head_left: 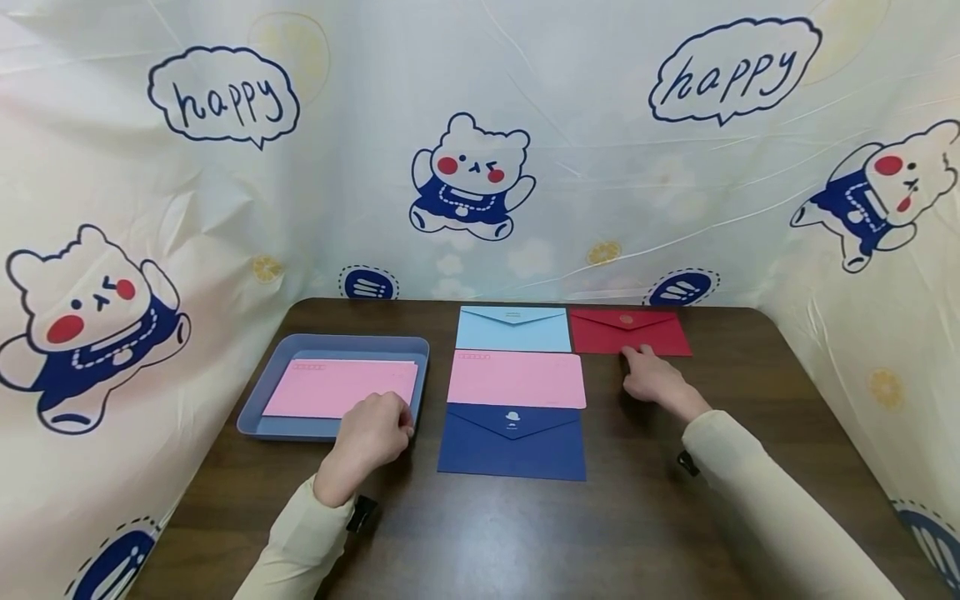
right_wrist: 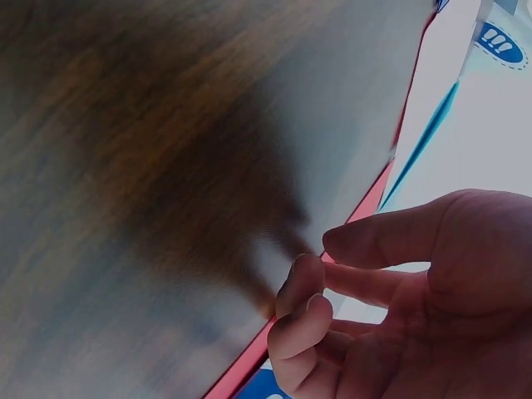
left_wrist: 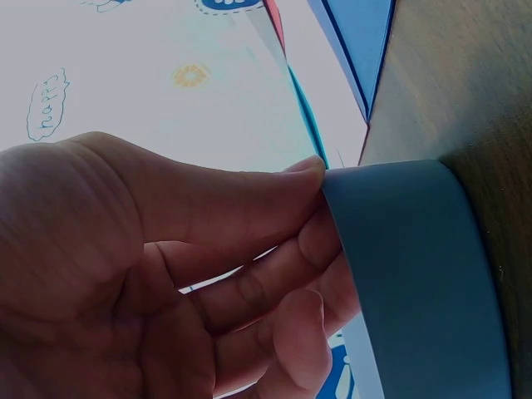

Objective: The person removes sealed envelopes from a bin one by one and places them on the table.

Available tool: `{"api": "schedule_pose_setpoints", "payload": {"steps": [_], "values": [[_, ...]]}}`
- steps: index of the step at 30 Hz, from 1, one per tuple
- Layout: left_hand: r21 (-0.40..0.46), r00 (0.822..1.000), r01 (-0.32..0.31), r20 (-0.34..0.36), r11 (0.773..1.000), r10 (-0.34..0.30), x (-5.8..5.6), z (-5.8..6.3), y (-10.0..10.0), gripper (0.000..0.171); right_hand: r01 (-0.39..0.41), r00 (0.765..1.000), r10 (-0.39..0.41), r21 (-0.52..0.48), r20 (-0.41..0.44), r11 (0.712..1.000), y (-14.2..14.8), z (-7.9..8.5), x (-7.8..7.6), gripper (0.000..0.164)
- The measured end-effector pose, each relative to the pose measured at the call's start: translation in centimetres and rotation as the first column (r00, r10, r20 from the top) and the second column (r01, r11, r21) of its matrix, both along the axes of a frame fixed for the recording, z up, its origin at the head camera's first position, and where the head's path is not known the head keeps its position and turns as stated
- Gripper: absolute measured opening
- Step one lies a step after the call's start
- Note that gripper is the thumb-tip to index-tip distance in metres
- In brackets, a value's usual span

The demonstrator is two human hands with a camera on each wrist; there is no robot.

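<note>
My left hand [head_left: 375,429] is at the front right corner of a blue-grey tray [head_left: 288,427], over its rim. In the left wrist view the curled fingers [left_wrist: 274,291] pass behind the tray's wall [left_wrist: 416,274], so whether they pinch anything is hidden. A pink envelope [head_left: 330,387] lies in the tray, with a pale edge beneath. At the near edge of a red envelope [head_left: 630,329], my right hand [head_left: 656,381] touches it with loosely bent fingers. The right wrist view has thumb and fingers [right_wrist: 299,283] slightly apart at that edge.
Left of the red envelope lies a light blue envelope [head_left: 510,333]. Below it are another pink envelope [head_left: 517,379] and a dark blue envelope [head_left: 513,446], stacked in a column on the brown table [head_left: 480,533]. A printed curtain [head_left: 585,208] surrounds the table's back and sides.
</note>
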State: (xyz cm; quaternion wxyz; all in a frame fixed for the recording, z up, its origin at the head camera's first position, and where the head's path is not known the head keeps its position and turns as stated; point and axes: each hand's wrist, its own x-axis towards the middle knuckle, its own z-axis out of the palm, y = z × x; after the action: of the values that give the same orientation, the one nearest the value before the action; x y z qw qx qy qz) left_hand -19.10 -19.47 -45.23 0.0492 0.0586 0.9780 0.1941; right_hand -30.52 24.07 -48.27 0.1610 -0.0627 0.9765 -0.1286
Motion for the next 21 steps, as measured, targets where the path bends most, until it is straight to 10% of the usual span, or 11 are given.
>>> {"api": "schedule_pose_setpoints", "payload": {"steps": [21], "values": [[0.008,0.999,-0.011,0.032,1.000,0.010,-0.05,0.26,0.17,0.018,-0.013,1.000,0.013,-0.013,-0.008,1.000,0.02,0.09,0.09,0.064]]}}
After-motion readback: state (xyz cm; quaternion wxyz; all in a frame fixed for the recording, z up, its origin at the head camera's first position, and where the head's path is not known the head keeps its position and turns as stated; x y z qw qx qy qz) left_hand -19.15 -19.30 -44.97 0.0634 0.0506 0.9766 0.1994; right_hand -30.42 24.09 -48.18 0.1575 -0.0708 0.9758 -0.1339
